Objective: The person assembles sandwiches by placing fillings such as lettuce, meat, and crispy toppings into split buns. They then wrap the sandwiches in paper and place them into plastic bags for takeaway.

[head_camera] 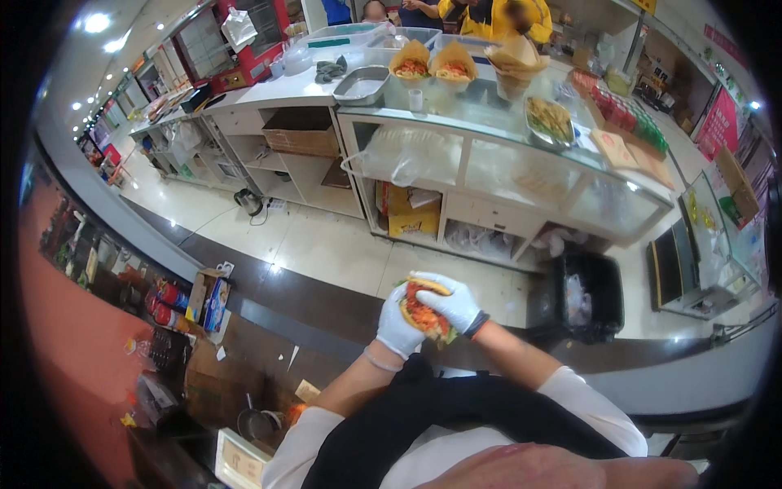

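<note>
Both of my hands wear white gloves and hold one filled flatbread sandwich [424, 308], with red filling and green leaves showing between its halves. My left hand [397, 324] grips its left side, and my right hand [455, 302] grips it from the right with the thumb over the front. Beyond, on the glass-topped counter [464, 116], two paper-wrapped filled breads [410, 68] [453, 68] stand upright. To their right is a stack of brown paper wrappers [516, 64]. A metal tray of shredded food [550, 119] lies farther right, and an empty-looking metal tray [361, 85] on the left.
A black waste bin [592, 299] stands on the floor at right. An electric kettle [248, 202] with its cord is on the floor at left. Packed red and green cans [629, 116] line the counter's right end. Several people [495, 18] are behind the counter.
</note>
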Available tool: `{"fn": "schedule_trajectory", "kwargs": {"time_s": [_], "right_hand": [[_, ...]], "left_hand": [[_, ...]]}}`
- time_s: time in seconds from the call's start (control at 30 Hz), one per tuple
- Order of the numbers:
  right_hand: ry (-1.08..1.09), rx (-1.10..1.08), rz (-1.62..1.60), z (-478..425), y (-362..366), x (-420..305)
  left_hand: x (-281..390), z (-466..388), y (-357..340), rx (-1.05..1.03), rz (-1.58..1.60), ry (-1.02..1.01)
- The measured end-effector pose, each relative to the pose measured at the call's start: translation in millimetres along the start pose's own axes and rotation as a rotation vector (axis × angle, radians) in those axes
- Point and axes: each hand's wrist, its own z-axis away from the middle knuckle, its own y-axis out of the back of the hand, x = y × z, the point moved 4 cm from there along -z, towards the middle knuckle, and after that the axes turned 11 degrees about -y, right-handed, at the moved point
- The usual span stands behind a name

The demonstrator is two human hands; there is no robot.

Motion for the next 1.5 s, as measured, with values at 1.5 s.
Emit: {"fn": "schedule_trajectory", "kwargs": {"time_s": [1.5], "right_hand": [[0.090,0.212,0.016,-564,645,-370]], "left_hand": [[-140,-863,-285,0.046,0.658,0.296]]}}
